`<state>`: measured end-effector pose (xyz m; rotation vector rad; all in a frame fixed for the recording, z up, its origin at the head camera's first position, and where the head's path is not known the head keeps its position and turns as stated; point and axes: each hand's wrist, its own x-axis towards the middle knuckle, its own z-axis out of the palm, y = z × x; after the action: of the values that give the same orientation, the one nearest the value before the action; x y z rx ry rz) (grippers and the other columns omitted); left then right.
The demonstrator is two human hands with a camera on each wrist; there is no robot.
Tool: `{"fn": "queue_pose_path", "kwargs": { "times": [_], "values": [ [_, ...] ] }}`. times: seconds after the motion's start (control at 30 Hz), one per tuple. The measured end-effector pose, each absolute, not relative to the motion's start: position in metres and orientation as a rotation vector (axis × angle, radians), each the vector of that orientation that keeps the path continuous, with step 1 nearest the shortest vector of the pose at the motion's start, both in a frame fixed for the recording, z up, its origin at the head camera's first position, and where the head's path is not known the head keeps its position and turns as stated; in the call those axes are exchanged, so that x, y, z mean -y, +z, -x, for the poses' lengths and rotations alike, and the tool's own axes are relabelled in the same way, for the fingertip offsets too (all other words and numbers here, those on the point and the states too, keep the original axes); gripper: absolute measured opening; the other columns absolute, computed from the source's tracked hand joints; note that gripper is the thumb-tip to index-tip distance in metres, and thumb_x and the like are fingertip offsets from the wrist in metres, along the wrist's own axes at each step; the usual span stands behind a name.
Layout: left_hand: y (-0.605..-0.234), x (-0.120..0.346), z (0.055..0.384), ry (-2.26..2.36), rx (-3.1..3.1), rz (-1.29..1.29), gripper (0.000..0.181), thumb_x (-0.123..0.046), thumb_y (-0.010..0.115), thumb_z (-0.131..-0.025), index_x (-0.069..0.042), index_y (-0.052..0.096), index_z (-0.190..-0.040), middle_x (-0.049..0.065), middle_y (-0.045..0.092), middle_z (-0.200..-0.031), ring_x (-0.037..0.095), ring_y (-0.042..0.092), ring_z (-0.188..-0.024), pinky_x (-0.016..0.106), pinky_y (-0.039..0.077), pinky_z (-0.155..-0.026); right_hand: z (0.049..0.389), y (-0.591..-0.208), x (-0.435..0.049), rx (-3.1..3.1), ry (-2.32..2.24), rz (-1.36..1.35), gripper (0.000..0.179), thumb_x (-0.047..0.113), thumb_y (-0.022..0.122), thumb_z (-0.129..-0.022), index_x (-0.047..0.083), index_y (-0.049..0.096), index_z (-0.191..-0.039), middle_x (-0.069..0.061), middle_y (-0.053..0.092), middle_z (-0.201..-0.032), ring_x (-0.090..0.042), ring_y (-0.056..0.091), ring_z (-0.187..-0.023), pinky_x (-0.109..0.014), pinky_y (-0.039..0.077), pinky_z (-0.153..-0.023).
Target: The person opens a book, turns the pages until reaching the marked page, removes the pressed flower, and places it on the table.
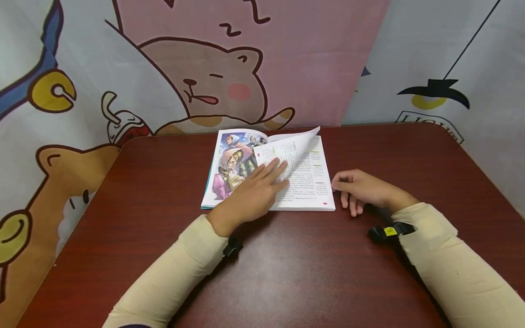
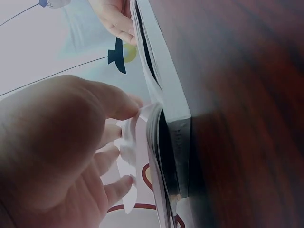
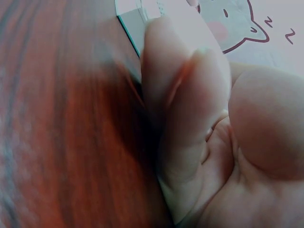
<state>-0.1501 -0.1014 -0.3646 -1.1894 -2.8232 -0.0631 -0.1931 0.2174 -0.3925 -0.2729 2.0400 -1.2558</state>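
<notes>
An open book (image 1: 305,189) lies on the table in the head view, with a colour picture of several figures on its left page and printed text on its right. One leaf (image 1: 280,148) is lifted and bent over toward the left, its upper corner standing up. Across this leaf my left hand (image 1: 256,189) rests with its fingers spread; the left wrist view shows the fingers (image 2: 116,190) against the curved pages. Beside the book's right edge, my right hand (image 1: 362,189) has loosely bent fingers, thumb and forefinger close to the edge. Whether they touch the pages I cannot tell.
The dark red-brown table (image 1: 303,264) carries the book near its far edge. Behind it hangs a cloth (image 1: 311,59) with cartoon animals. A black wrist device (image 1: 387,231) is strapped below the right hand, and another (image 1: 232,247) below the left.
</notes>
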Motion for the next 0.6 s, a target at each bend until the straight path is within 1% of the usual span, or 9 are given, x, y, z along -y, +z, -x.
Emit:
{"fn": "queue_pose_path", "kwargs": {
  "times": [0.17, 0.3, 0.6],
  "values": [
    [-0.3657, 0.102, 0.1506, -0.089, 2.866, 1.141, 0.045, -0.014, 0.054, -0.098, -0.015, 0.057, -0.143, 0.016, 0.025, -0.165, 0.037, 0.019, -0.154, 0.052, 0.026, -0.121, 0.1936, -0.3923, -0.2163, -2.037, -1.257, 0.262, 0.029, 0.026, 0.046, -0.107, -0.002, 0.052, -0.115, -0.011, 0.061, -0.068, -0.019, 0.062, -0.044, -0.032, 0.051, -0.041],
    [-0.3671, 0.1027, 0.1511, -0.088, 2.873, 1.108, 0.046, -0.015, 0.055, -0.098, -0.016, 0.056, -0.144, 0.016, 0.021, -0.166, 0.038, 0.017, -0.154, 0.053, 0.028, -0.12, 0.194, -0.392, -0.2162, -2.038, -1.251, 0.26, 0.03, 0.026, 0.046, -0.107, -0.002, 0.052, -0.115, -0.012, 0.061, -0.068, -0.02, 0.062, -0.044, -0.032, 0.051, -0.042],
    [-0.3678, 0.1039, 0.1495, -0.054, 2.895, 1.052, 0.05, -0.02, 0.06, -0.096, -0.013, 0.052, -0.146, 0.018, 0.023, -0.165, 0.038, 0.021, -0.153, 0.055, 0.031, -0.118, 0.193, -0.3903, -0.2158, -2.035, -1.249, 0.263, 0.03, 0.027, 0.046, -0.107, -0.002, 0.053, -0.115, -0.012, 0.061, -0.069, -0.019, 0.062, -0.044, -0.031, 0.051, -0.042]
  ]
}}
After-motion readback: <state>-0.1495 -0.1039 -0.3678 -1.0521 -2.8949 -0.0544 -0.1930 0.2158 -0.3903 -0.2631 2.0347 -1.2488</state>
